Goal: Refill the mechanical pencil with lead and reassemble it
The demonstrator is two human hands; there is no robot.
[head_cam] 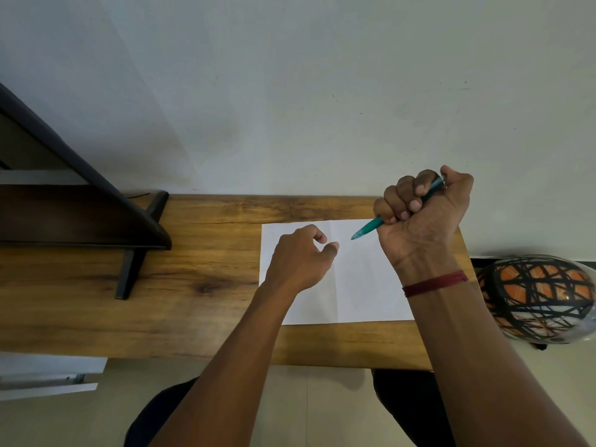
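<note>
The right hand [422, 217] fists the pencil [367, 229], tip slanting toward the left hand [296, 262] over the paper [364, 285]. Left fingers [317, 235] curl (pinching something? I cannot tell).

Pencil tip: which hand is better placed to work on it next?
Probably left: the right hand grips the pencil in a fist, and its tip points at the fingers of the left hand close by.
</note>
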